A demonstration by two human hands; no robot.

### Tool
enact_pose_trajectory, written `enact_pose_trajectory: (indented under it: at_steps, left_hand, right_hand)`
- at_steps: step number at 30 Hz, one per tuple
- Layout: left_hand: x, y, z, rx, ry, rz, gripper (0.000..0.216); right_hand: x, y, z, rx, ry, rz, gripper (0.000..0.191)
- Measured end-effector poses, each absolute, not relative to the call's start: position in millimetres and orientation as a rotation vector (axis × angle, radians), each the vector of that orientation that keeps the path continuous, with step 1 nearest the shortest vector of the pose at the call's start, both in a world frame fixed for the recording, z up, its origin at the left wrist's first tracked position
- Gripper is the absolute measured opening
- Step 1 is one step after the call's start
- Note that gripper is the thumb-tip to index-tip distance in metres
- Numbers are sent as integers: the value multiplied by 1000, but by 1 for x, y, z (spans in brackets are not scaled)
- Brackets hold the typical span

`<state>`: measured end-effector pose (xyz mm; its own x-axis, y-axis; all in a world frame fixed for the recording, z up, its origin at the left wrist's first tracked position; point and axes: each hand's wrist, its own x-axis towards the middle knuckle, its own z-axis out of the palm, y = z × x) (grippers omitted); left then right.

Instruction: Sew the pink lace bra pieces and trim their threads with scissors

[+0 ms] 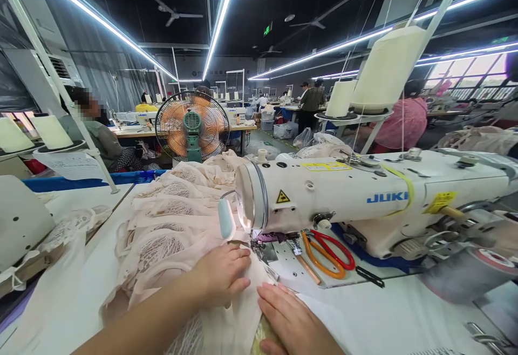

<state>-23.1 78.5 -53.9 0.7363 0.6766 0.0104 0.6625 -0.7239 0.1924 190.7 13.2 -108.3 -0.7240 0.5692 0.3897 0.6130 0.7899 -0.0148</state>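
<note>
My left hand [223,275] lies flat on pale beige fabric [226,317], fingers stretched toward the needle area of a white JUKI sewing machine [340,188]. My right hand [292,312] rests along the right edge of the same fabric, its fingers extended and thumb apart. A yellowish strip [262,338] shows beside that thumb. The fabric runs up to the lit presser foot area [256,236], where the machine head partly hides it. Beyond my left hand lies a heap of beige lace garments [162,236].
Orange-handled scissors [324,258], a red-handled tool [340,250] and a black clip-like piece [369,277] lie right of the needle. A grey thread cone [469,274] lies at right. A fan [192,125] stands ahead; a person [95,128] sits at left.
</note>
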Motion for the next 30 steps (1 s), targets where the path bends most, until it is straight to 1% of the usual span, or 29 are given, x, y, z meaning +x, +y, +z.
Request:
enact_pose_trajectory:
  at_steps: [8,12,14,16,18,20,21,23,24,27,30]
  left_hand:
    - [-23,84,-54,2769,1075,101,44]
    - [-25,93,-49,2784,1073,120,44]
    - [-23,92,-41,2791,1072,128,39]
    - [-16,81,-32,2790,1091,146,28]
    - [-6,61,-29,2742,1154,126,28]
    - [4,38,-35,2681,1208,34,26]
    - [7,28,-41,2665,1219,-37,31]
    - [8,16,-55,2674,1240,-162,54]
    - [5,14,-61,2692,1257,-203,59]
    - [-11,25,-67,2777,1275,-214,48]
    - [-26,45,-60,2895,1173,-140,40]
  right_hand:
    - [188,15,-112,-907,-2561,-171,41]
    - [181,17,-105,-1051,-2592,-5,48]
    - [176,17,-100,-1116,-2602,111,51]
    - [173,17,-97,-1163,-2601,177,55]
    - [173,17,-98,-1184,-2581,159,54]
    - [174,17,-103,-1187,-2510,77,48]
    - [175,17,-105,-1183,-2464,39,45]
    - [176,17,-110,-1184,-2404,4,43]
    - [177,16,-111,-1194,-2402,7,44]
    - [175,14,-109,-1249,-2436,64,46]
    - [172,12,-103,-1282,-2457,178,48]
